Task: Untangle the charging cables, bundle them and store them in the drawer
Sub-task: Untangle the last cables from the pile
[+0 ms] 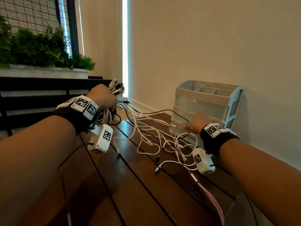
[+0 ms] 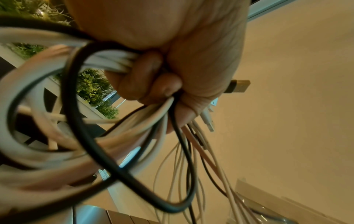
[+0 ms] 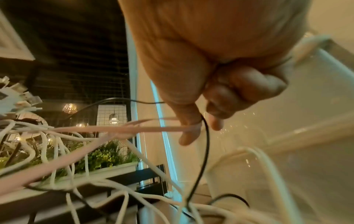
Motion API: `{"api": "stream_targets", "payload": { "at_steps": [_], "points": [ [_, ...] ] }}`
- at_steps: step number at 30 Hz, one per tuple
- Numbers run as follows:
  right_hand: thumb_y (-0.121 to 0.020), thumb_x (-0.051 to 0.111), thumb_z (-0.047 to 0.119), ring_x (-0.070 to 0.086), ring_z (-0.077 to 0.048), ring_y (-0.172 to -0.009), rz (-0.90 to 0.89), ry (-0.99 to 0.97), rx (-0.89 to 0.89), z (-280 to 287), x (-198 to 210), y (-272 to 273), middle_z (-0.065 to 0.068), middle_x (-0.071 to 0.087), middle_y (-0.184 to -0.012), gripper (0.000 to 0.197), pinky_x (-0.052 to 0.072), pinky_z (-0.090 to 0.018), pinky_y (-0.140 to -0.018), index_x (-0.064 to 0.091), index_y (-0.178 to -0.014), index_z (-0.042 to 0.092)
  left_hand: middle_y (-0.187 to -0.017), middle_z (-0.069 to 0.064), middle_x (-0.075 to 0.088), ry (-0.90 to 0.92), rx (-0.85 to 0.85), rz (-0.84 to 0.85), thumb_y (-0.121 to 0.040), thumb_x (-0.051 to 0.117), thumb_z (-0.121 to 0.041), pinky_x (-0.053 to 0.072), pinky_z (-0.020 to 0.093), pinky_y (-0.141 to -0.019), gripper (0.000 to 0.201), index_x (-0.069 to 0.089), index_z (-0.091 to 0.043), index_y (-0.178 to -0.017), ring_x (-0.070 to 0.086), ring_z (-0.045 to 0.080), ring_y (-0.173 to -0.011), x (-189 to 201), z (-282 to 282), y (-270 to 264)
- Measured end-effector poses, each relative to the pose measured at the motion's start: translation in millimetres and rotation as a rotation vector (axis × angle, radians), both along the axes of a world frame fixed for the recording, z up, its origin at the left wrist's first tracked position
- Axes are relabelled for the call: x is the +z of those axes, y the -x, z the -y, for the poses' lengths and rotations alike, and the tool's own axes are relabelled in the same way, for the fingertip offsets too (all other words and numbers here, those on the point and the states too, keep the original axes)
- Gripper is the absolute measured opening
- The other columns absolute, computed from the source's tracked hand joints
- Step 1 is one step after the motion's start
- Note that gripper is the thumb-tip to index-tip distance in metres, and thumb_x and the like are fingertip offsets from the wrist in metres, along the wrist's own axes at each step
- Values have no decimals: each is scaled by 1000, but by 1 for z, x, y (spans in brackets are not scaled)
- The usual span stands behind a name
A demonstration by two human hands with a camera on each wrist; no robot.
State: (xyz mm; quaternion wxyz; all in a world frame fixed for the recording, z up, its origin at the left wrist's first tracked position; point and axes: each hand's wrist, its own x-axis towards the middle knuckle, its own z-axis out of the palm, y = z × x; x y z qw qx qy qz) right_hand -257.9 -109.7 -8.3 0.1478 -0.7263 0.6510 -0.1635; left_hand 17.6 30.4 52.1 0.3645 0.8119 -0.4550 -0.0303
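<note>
My left hand (image 1: 104, 98) is raised over the table's far left and grips a bundle of white, pink and black charging cables (image 2: 86, 136) in a fist (image 2: 153, 81). Their plugs (image 1: 117, 88) stick out above it. Loose ends trail down into a tangle of cables (image 1: 162, 141) on the wooden table (image 1: 130, 185). My right hand (image 1: 197, 123) is at the front of the drawer unit (image 1: 210, 98). Its curled fingers (image 3: 216, 109) pinch a pink cable (image 3: 134, 129) and a thin black cable (image 3: 205, 144). A clear drawer (image 3: 306, 136) lies just behind this hand.
The pale blue drawer unit stands against the wall at the table's far right, with open compartments on top. A planter with green plants (image 1: 40, 51) sits on a dark rail at the left. A pink strap (image 1: 211, 201) lies near the table's right edge.
</note>
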Motion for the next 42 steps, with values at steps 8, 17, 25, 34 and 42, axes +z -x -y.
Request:
{"api": "stream_targets", "payload": {
  "at_steps": [8,17,25,34,42],
  "points": [
    [-104,20,4,62,-36,-100,1430,-327,81,2,36,-15,-20,54,-109,27,57,-40,-69,38,-123,9,-60,12,51,-14,35,29,-67,71,0,34,23,-44,19,56,-1,-57,48,25,-54,-5,2,-5],
    [-96,51,11,66,-22,-77,-228,64,165,-12,24,-23,-10,65,-85,19,50,-28,-69,66,-90,1,-60,10,51,-4,-24,71,-66,72,1,34,24,-46,21,54,-3,-56,48,24,-55,2,2,11],
    [-62,88,24,41,-30,-129,178,-40,506,-51,68,-13,-12,39,-146,117,39,-40,-104,13,-151,27,-61,9,54,-64,-72,160,-66,73,0,33,22,-46,16,58,-3,-61,49,21,-54,3,-2,21],
    [-51,92,38,43,-24,-131,315,113,804,-57,31,-95,-5,46,-143,109,36,-36,-108,34,-143,28,-59,10,61,-71,-349,93,-60,75,2,44,28,-56,16,63,-7,-56,55,22,-54,1,-2,47],
    [-81,75,20,63,-9,-55,308,200,823,-52,14,-98,-4,65,-71,23,50,-20,-57,63,-88,2,-66,14,63,-48,-365,52,-59,76,4,46,30,-57,13,65,-1,-64,56,23,-59,-4,-8,29]
  ]
}}
